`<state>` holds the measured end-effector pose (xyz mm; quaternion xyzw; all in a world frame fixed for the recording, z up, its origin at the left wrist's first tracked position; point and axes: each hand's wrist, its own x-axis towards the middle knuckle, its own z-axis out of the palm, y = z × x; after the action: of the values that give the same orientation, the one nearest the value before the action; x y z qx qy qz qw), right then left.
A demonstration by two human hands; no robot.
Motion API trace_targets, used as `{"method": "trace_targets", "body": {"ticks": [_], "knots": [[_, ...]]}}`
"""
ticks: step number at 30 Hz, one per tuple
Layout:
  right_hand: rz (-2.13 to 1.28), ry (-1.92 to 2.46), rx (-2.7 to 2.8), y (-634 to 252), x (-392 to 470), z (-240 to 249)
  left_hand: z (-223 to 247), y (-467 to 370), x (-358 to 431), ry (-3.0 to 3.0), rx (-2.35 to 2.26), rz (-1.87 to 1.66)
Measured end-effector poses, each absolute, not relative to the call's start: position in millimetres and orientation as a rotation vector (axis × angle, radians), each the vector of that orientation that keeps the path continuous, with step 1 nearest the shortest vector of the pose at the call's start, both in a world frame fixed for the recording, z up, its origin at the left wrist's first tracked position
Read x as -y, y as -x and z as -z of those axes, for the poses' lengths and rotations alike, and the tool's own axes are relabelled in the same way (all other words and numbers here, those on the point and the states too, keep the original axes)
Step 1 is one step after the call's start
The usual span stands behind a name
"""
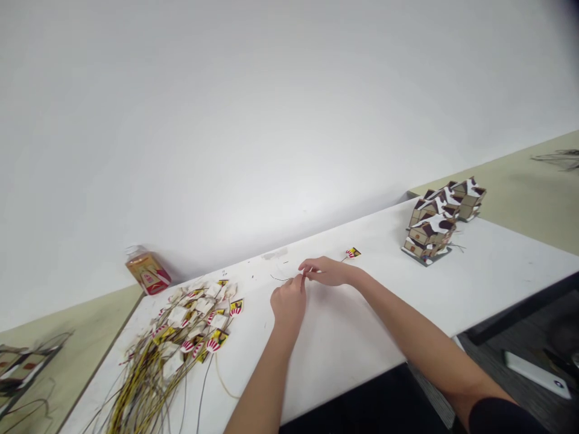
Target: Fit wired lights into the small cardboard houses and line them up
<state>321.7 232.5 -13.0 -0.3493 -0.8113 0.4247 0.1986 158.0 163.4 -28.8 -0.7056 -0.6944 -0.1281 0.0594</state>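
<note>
Over the middle of the white table [380, 295], my left hand [288, 299] and my right hand [326, 271] meet at the fingertips. Both are closed in a pinch on a thin dark wire [280, 278], whose free end sticks out to the left. Just beyond my right hand lies a small yellow tag with a red-and-white striped piece [353, 252]; a thin wire runs from it toward that hand. What sits between the fingertips is too small to make out.
Left on the table is a large pile of tagged wires [181, 331]. A red and gold container [148, 272] stands by the wall. Small model houses with white roofs [432, 229] stand at the right. More model parts [22, 367] are at the far left.
</note>
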Motion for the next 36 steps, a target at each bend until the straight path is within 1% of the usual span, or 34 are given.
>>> {"method": "trace_targets", "body": {"ticks": [2, 4, 6, 8, 10, 12, 15, 17, 19, 21, 23, 28, 33, 36], "knots": [[-1.200, 1.017, 2.289, -312, -230, 17, 30, -157, -165, 2.134, 2.090, 0.405], [-1.079, 1.060, 2.346, -310, -230, 19, 32, -157, -166, 2.137, 2.047, 0.457], [-0.826, 1.089, 2.376, -316, -234, 18, 34, -156, -166, 2.128, 1.985, 0.536], [-0.526, 1.177, 2.267, -327, -240, 13, 36, -156, -166, 2.109, 1.936, 0.599], [-0.291, 1.363, 1.983, -345, -248, 5, 36, -156, -166, 2.089, 1.916, 0.626], [-0.147, 1.519, 1.621, -368, -254, -6, 36, -157, -165, 2.083, 1.913, 0.631], [0.065, 1.459, 1.137, -411, -257, -22, 36, -159, -164, 2.088, 1.912, 0.630], [0.265, 1.461, 0.931, -443, -253, -30, 36, -160, -164, 2.091, 1.907, 0.633], [0.372, 1.537, 0.752, -474, -245, -33, 37, -162, -163, 2.101, 1.893, 0.642], [0.356, 1.634, 0.565, -502, -236, -29, 38, -163, -163, 2.118, 1.872, 0.652], [0.240, 1.726, 0.444, -526, -228, -20, 39, -163, -163, 2.133, 1.853, 0.658], [-0.092, 1.801, 0.583, -557, -220, 2, 42, -166, -163, 2.160, 1.847, 0.647], [-0.239, 1.969, 0.563, -554, -224, -1, 42, -167, -163, 2.198, 1.904, 0.650], [-0.337, 1.946, 0.700, -548, -226, -5, 42, -166, -163, 2.226, 1.924, 0.665]]}}
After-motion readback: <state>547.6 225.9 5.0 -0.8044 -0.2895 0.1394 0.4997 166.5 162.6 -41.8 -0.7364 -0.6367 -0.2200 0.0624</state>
